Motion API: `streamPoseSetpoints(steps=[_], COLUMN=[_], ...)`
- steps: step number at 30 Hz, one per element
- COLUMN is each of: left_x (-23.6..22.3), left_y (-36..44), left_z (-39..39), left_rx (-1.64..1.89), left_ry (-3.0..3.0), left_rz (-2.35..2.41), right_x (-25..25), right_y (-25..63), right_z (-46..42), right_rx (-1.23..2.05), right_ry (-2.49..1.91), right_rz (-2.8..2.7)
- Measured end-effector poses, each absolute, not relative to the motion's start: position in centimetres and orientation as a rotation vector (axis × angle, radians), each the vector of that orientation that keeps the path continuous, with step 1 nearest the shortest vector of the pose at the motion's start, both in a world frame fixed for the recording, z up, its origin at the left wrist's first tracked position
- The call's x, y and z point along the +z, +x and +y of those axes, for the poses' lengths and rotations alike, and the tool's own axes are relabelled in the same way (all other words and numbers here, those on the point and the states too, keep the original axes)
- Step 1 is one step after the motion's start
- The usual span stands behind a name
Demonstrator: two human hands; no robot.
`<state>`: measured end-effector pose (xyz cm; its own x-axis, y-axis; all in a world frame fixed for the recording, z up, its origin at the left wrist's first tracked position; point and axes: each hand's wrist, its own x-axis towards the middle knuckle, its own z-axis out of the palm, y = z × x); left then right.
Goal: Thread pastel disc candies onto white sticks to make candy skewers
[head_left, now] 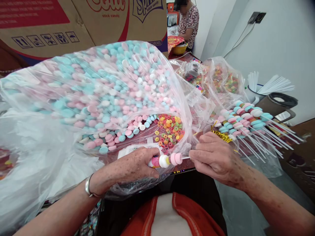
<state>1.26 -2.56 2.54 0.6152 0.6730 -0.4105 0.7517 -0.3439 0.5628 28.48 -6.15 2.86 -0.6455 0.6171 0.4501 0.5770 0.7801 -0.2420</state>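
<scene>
My left hand (pixel 136 164) is closed round the left part of a candy skewer (pixel 163 161), whose white and pink pieces show past the fingers. My right hand (pixel 216 159) pinches its white stick at the other end. Just beyond lie small fruit-coloured ring candies (pixel 169 131) inside the mouth of a big clear bag (pixel 98 88), which is full of pink, blue and white candies. White cards (pixel 130 150) lie behind my left hand. Gold ties (pixel 222 135) and a pile of loaded candy skewers (pixel 243 121) are beyond my right hand.
A large cardboard box (pixel 103 24) stands behind the bag. At right are a container of white sticks (pixel 275 86) and a dark mug (pixel 280 105). More bagged ring candies (pixel 221 78) lie at the back. Another person (pixel 192 23) works near a yellow basin (pixel 179 49).
</scene>
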Motion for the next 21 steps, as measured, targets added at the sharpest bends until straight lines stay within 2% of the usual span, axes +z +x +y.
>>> streamPoseSetpoints(steps=[10,16,21], left_x=[1.7,2.1,2.3], left_y=[2.1,2.0,2.1], left_z=[-3.1,-2.9,-2.6], left_rx=[0.030,-0.068,-0.064], left_ry=[2.240,2.134,2.063], left_rz=[1.027,1.029,0.975], right_x=[1.5,0.9,1.2], right_y=[25.9,26.2,25.7], right_z=[-6.9,-6.2,-6.5], right_rx=[0.097,0.266,0.082], right_ry=[-0.926,-1.130,-0.994], right_rz=[-2.501,-2.368,-2.433])
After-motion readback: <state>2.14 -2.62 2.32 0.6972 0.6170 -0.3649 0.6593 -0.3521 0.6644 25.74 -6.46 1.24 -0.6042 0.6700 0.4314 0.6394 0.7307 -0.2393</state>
